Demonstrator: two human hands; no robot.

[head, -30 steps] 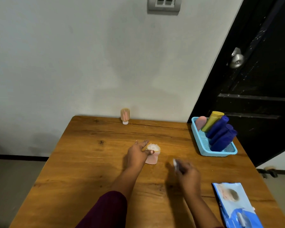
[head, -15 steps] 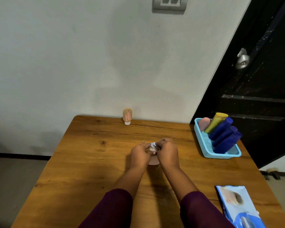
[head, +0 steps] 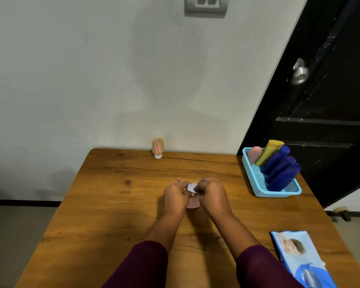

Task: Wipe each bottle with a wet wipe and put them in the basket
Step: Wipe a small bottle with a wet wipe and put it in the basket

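Forearms converge over the middle of the wooden table; left hand curls its fingers round a small pink bottle; right hand pinches a wet wipe against the bottle's top.

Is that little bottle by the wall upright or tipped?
Upright: the bottle stands on its white cap on the table.

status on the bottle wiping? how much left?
Done: a rounded pink bottle, a yellow bottle and dark blue bottles sit in the light blue plastic basket. In hand: the left hand holds a small pink bottle; the right hand presses a white wet wipe on it. Left: basket that one, then the tan bottle standing at the far edge.
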